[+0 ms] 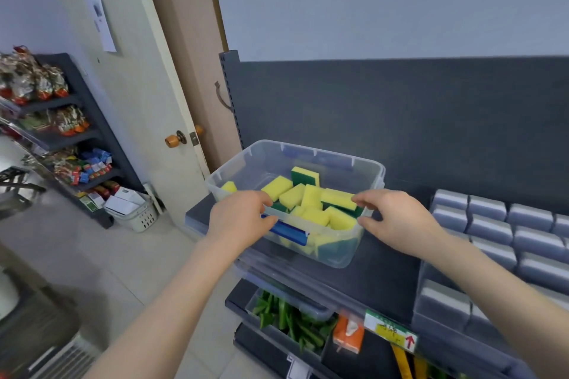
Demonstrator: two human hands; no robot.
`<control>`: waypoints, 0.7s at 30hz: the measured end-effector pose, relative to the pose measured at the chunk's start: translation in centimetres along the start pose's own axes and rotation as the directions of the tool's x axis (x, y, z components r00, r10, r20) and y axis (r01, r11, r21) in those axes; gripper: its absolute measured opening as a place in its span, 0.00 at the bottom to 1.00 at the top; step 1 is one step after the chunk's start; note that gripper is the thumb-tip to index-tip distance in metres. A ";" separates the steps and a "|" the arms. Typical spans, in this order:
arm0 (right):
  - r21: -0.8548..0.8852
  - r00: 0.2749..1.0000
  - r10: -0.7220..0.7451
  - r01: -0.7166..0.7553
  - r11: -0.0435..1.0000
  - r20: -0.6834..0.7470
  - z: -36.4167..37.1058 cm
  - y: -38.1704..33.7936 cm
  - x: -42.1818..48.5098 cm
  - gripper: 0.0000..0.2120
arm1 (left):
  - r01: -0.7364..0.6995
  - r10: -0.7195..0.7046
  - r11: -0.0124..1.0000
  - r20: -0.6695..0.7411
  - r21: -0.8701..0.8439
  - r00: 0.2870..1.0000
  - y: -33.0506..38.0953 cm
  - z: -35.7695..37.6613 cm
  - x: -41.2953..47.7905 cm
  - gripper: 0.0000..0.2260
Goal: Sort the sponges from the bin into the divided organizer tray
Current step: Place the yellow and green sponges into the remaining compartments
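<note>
Dark shelf (385,274) is carrying the clear bin (335,255) of yellow-green sponges (311,197). I'm seeing both arms reaching forward: left hand (237,218) gripping the near rim, fingers curled inside, thumb outside; right hand (397,218) pinching the near right corner.

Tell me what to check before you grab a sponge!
1. Lid off the bin: ok, it is open on top.
2. Reach to the sponges: ok, they pile inside, close to both hands.
3. Bin resting on the shelf: ok.
4. Grip of the left hand on the near rim: ok.
5. Touch of the right hand on the rim: cannot tell, its fingers are at the corner.
6. Free slot in the tray: cannot tell, grey packs fill what shows.
</note>
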State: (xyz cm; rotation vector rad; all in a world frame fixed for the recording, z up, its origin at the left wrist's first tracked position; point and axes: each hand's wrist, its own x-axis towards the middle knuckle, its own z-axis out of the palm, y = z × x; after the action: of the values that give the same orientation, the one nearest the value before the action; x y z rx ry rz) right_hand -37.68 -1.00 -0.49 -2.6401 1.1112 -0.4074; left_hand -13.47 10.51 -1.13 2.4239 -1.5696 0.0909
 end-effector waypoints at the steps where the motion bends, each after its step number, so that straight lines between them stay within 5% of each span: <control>1: -0.003 1.000 0.005 -0.005 1.000 0.004 0.2 -0.2 0.8 0.19 | -0.004 0.004 1.000 -0.005 -0.011 1.000 -0.3 0.1 0.6 0.14; 21: 0.037 0.999 0.013 -0.015 0.999 0.053 5.7 1.9 16.5 0.17 | -0.072 0.072 0.997 0.083 -0.009 0.994 -3.2 4.9 15.3 0.15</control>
State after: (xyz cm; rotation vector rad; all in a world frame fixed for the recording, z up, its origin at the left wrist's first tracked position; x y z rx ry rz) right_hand -25.85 -13.55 -3.81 -2.5938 1.0950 -0.3500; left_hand -4.60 -3.03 -3.53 2.3951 -1.6910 -0.0027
